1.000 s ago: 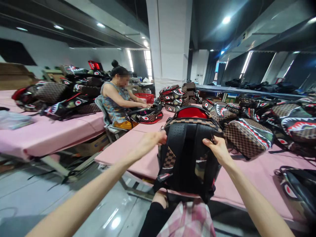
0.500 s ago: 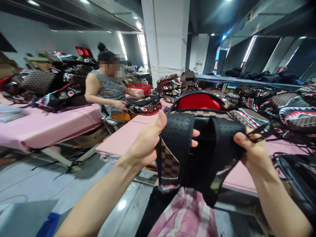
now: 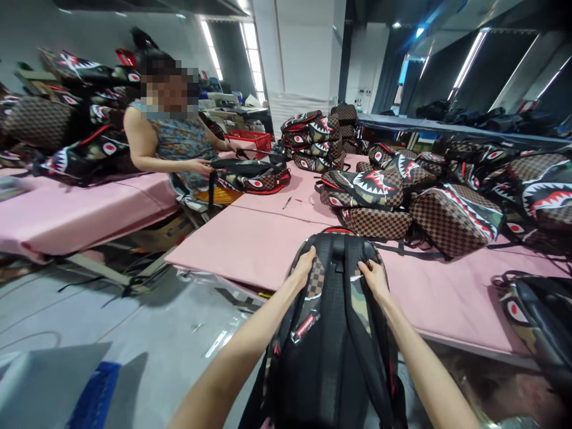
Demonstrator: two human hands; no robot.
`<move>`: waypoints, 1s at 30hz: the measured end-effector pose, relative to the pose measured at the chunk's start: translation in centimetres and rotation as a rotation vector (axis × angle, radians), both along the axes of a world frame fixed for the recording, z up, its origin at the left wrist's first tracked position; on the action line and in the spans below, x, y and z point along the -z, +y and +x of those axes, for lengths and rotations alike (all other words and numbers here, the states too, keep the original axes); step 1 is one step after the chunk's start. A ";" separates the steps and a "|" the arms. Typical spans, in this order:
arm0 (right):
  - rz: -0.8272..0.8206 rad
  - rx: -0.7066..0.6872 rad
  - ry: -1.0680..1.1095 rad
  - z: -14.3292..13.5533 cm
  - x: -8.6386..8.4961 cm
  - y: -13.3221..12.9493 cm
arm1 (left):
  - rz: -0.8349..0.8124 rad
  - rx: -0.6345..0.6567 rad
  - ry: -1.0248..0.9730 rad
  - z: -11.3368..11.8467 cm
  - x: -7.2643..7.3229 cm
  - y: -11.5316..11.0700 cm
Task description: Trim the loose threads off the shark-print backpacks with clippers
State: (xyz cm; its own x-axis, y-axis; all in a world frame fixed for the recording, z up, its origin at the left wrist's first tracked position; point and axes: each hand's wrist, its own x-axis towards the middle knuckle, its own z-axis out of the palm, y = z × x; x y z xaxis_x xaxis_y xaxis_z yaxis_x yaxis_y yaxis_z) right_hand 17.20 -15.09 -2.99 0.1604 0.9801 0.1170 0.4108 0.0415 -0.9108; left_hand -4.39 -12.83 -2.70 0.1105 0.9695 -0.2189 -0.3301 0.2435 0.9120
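A black backpack [image 3: 333,357] leans upright before me against the table edge, its back panel and shoulder straps facing me. My left hand [image 3: 305,266] is closed on the upper part of the left shoulder strap [image 3: 315,280], which carries a brown check patch. On the other side, my right hand [image 3: 374,279] pinches the right shoulder strap [image 3: 360,304], which has a camouflage patch. Some fingertips of both hands are hidden behind the straps. A small red and white label in clear wrap sits on the left strap below my hand.
Checked shark-face backpacks [image 3: 366,187] are piled across the pink table [image 3: 232,244]. One dark backpack [image 3: 536,322] lies at the right edge. A pen [image 3: 286,203] rests mid-table. To the left, a co-worker [image 3: 174,143] handles another backpack [image 3: 252,176] near a red crate [image 3: 254,143].
The backpack has come down and stands more upright, back panel facing me. Its red-lined opening no longer shows. Both hands have moved closer together on the straps.
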 end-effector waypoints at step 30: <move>0.143 -0.143 -0.743 -7.8 -3.8 4.9 | 0.205 -0.368 0.814 -3.1 -0.7 3.6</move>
State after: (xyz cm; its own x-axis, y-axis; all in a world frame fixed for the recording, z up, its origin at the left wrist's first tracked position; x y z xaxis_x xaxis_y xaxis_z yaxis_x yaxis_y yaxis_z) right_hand 9.35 -10.23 0.85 -0.1370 0.9525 0.2719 0.8943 0.2370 -0.3795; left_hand -7.49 -9.26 -2.01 -0.3260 0.9414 0.0860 0.4087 0.0584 0.9108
